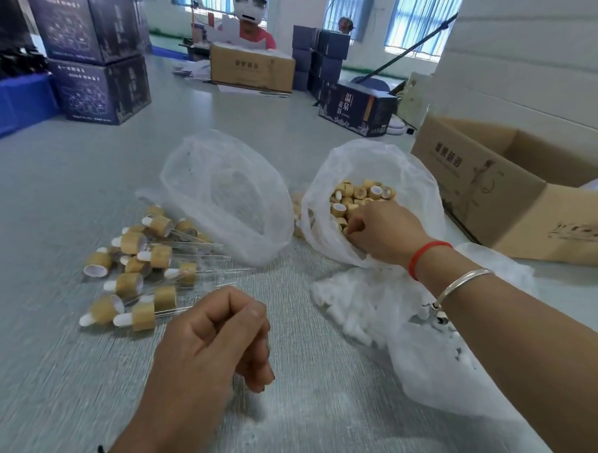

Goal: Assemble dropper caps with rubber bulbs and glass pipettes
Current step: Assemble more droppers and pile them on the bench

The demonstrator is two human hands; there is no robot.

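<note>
Right hand in the cap bag, left hand idle over the surface.

I see my right hand (383,231) reaching into the plastic bag (379,168) of bamboo caps (360,194), its grip curled among them; whether it holds one I cannot tell. My left hand (217,339) hovers with fingers curled on nothing. Assembled droppers (141,264) lie in a heap at left on the grey surface (69,189), beside an empty bag (223,192). White rubber bulbs (355,314) lie under my right forearm. An open carton (518,188) stands at right.
</note>
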